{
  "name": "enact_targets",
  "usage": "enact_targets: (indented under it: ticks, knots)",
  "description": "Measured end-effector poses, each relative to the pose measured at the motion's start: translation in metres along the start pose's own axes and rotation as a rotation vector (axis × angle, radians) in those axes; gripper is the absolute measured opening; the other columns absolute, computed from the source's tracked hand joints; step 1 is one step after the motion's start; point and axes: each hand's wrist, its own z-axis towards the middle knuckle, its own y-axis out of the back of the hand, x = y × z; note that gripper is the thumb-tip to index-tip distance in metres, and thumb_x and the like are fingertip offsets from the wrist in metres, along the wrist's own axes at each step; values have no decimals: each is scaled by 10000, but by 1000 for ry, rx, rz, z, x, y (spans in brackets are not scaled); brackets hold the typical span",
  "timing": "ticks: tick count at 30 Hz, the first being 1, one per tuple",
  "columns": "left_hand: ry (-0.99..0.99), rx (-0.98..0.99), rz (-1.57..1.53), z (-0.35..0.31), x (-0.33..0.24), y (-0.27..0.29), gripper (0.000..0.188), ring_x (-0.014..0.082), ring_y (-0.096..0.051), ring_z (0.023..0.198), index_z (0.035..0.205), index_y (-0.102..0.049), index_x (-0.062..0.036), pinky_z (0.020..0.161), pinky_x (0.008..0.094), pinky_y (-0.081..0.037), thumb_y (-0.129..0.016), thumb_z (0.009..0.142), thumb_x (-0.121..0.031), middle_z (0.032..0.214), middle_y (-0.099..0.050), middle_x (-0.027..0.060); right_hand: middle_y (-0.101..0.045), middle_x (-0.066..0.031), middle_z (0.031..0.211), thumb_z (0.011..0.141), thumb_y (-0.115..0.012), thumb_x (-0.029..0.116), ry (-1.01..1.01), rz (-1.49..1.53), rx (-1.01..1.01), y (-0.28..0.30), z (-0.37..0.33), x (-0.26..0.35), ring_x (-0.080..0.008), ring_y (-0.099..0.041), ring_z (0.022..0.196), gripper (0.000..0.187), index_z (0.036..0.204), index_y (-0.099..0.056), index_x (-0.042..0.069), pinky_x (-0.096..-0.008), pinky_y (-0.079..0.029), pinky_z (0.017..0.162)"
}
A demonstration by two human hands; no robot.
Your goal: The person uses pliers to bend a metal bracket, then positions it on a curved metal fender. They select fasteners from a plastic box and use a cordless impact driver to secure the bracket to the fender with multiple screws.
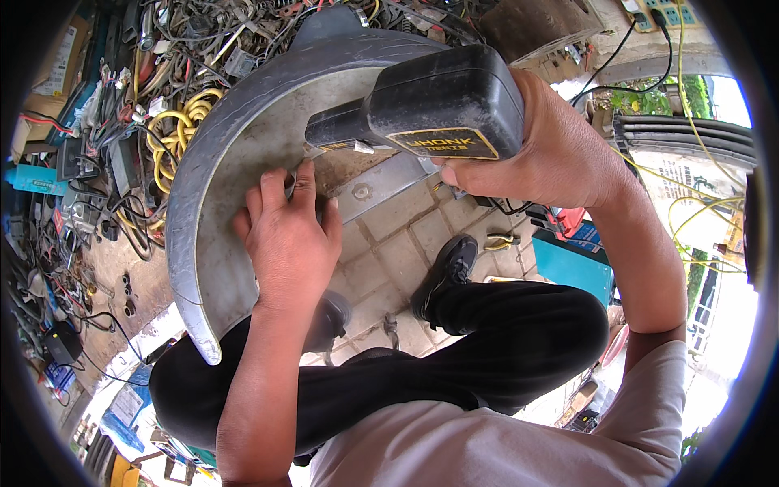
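A curved grey mudguard (213, 146), scuffed on its outer edge, lies over my left thigh with its hollow inner side up. My left hand (292, 235) reaches into that hollow, fingers apart and bent, the tips against the inner surface. My right hand (535, 154) is wrapped round a black cordless power tool (450, 93) with a yellow-bordered label. The tool's narrow end points left, just above my left fingertips; its working tip is hidden. Under it a flat metal bar (385, 188) with a round fastener crosses the mudguard's opening.
Tangled cables and small parts fill the bench (105, 268) at left and back, with a coiled yellow cord (174, 130). Yellow-handled pliers (501, 242) lie on the paved floor (406, 235) near my black shoe (450, 272). A teal box (576, 264) stands at right.
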Motion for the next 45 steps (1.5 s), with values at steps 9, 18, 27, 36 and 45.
enact_targets:
  ticks: [9, 18, 27, 36, 45]
  knots:
    - [-9, -42, 35, 0, 0, -3, 490, 281, -506, 1134, 1280, -649, -100, 943, 489, -385, -726, 827, -272, 1228, -512, 106, -672, -94, 788, 689, -737, 171, 5, 68, 44, 0, 1, 0, -135, -606, 702, 468, 1087, -637, -55, -313, -523, 702]
    - [0, -31, 33, 0, 0, -2, 487, 281, -505, 1141, 1284, -647, -102, 953, 492, -384, -721, 834, -271, 1231, -510, 107, -673, -93, 804, 689, -738, 166, 3, 69, 49, 1, 1, 1, -129, -607, 720, 469, 1092, -636, -51, -309, -519, 713]
    - [-3, -38, 32, 0, 0, -2, 485, 275, -498, 1138, 1280, -653, -102, 940, 487, -380, -722, 830, -271, 1224, -510, 98, -671, -90, 797, 696, -737, 169, -12, 98, 48, 0, -1, 2, -125, -605, 717, 469, 1098, -635, -51, -308, -518, 711]
    - [17, 16, -15, 0, 1, 0, 507, 319, -496, 1173, 1320, -617, -88, 966, 537, -389, -705, 854, -268, 1245, -500, 123, -687, -80, 853, 711, -774, 162, -36, 163, 64, 2, -6, 4, -134, -617, 748, 458, 1095, -634, -45, -312, -518, 714]
    - [24, 37, 9, -1, 2, 3, 495, 277, -487, 1168, 1301, -640, -107, 942, 500, -396, -695, 854, -314, 1231, -515, 85, -742, -91, 916, 669, -860, 168, 55, 201, 81, 48, -101, 14, -186, -714, 797, 571, 1178, -646, 19, -323, -564, 766]
